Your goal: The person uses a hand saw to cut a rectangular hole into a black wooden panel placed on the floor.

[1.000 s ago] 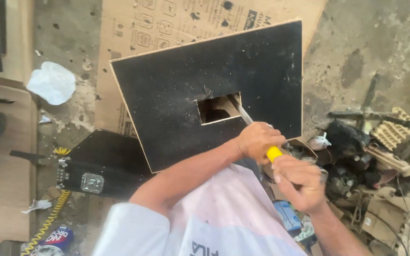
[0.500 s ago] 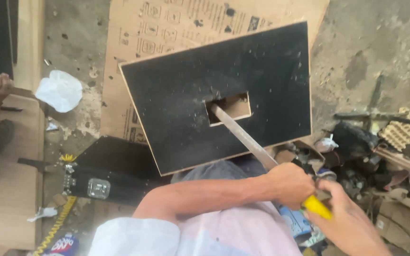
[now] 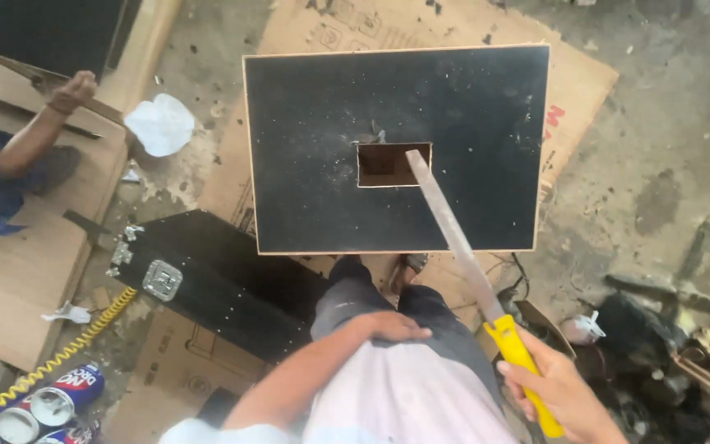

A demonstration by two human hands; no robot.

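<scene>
Hands at work over a black board (image 3: 330, 99) lying flat on cardboard sheets (image 3: 573, 86) spread across a concrete floor (image 3: 667, 123). The person's right hand (image 3: 556, 395), fingers clamped around a yellow handle (image 3: 519, 358), holds a long metal file (image 3: 454, 234) slanting up and away, its tip resting at the right end of a rectangular cut-out (image 3: 384, 164) near the board's middle. The left hand (image 3: 388, 326) rests flat on the person's own thigh, fingers together and holding nothing, just short of the board's near edge. A black case with metal fittings (image 3: 207, 275) lies off the board's near-left corner, a yellow coiled cable (image 3: 59, 358) and drink cans (image 3: 51, 403) beyond it. At the far left, another person's arm (image 3: 39, 131) rests on a wooden panel (image 3: 10, 271).
</scene>
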